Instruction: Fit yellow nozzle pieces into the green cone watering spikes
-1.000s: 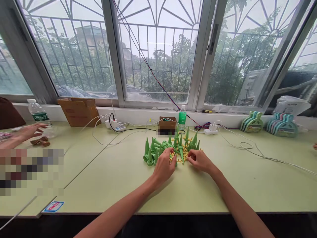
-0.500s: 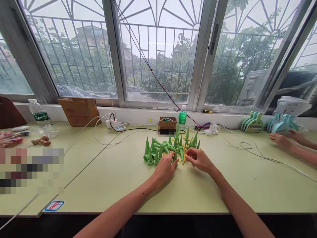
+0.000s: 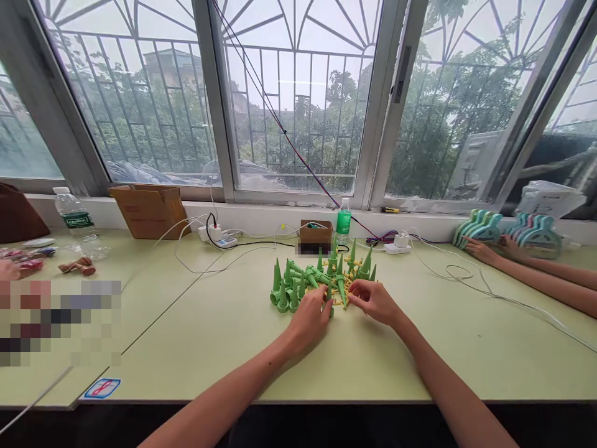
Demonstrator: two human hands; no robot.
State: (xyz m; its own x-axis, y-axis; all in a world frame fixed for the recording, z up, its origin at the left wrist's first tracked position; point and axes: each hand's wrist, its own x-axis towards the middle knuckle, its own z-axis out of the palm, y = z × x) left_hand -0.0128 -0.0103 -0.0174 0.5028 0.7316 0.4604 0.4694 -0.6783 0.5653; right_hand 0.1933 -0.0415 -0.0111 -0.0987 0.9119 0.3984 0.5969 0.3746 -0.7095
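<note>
My left hand (image 3: 310, 314) is closed around a green plastic cone-shaped spike (image 3: 329, 291), which stands point up between thumb and fingers. To its right my right hand (image 3: 375, 301) is pinched, fingertips low beside small yellow plastic pieces (image 3: 336, 303); whatever it holds is too small to make out. Another green spike (image 3: 342, 290) lies between the hands with its tip toward me. Behind them are several more green spikes (image 3: 282, 295), some upright and some lying down. Some of the upright ones at the back right (image 3: 365, 264) have yellow pieces at their base.
Behind the pile stand a small brown box (image 3: 316, 232) and a green-labelled bottle (image 3: 344, 221). White cables (image 3: 466, 274) run over the table on the right. There a co-worker's hands (image 3: 485, 250) touch pastel hangers (image 3: 480, 227). A larger cardboard box (image 3: 149, 211) stands left by the window.
My two hands stay almost in place, the right fingertips shifting slightly left. The co-worker's hands on the right have moved left to the nearer hangers. Another person's hand now shows at the left edge.
</note>
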